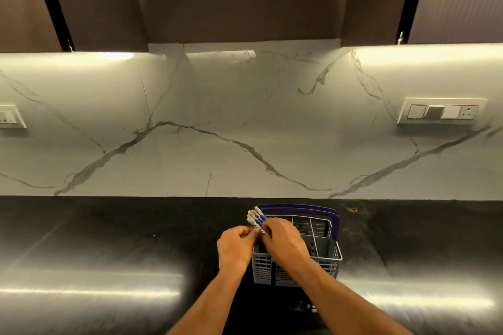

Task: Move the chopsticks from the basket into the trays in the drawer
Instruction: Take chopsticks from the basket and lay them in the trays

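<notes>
A grey slotted cutlery basket [328, 258] with a purple handle [313, 210] stands on the dark countertop, right of centre. A bundle of chopsticks [255, 217] with blue-and-white patterned tops sticks up from its left end. My right hand [283, 242] is closed around the bundle just above the basket's rim. Beside it on the left, my left hand [235, 247] pinches the same bundle with its fingertips. The lower parts of the chopsticks are hidden by my hands. No drawer or tray is in view.
The glossy black countertop [109, 253] runs the full width, with a marble backsplash [217, 130] behind. Switch plates sit on the wall at right [441, 111] and far left [11, 117]. Dark cabinets and a hood hang overhead.
</notes>
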`<action>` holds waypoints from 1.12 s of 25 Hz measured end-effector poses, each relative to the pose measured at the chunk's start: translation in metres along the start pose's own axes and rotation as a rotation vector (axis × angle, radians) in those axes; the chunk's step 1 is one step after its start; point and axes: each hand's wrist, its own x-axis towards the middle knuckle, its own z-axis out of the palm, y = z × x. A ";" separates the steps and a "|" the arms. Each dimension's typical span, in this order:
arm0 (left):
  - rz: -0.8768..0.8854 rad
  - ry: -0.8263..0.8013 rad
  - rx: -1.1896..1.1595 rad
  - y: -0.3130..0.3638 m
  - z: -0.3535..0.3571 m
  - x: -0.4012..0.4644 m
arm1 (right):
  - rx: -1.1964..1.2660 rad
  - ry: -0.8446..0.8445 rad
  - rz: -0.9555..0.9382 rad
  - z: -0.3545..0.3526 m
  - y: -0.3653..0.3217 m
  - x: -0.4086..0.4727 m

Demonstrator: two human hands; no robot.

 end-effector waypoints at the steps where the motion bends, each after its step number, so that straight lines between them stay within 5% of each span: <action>1: 0.005 -0.003 -0.005 0.000 -0.001 0.000 | 0.034 -0.015 0.006 -0.002 0.001 0.002; 9: 0.163 0.027 -0.147 0.030 -0.022 -0.013 | 0.176 0.072 -0.086 -0.040 -0.009 -0.001; 12: 0.338 -0.021 -0.282 0.066 -0.041 -0.017 | 0.244 0.139 -0.118 -0.074 -0.026 -0.001; 18: 0.731 -0.011 -0.077 0.157 -0.083 -0.024 | 0.443 0.218 -0.209 -0.151 -0.060 -0.007; 23: 0.781 -0.029 -0.175 0.218 -0.109 -0.036 | 0.501 0.229 -0.269 -0.197 -0.080 -0.015; 28: 0.749 0.014 -0.410 0.255 -0.130 -0.048 | 0.601 0.067 -0.222 -0.201 -0.074 -0.035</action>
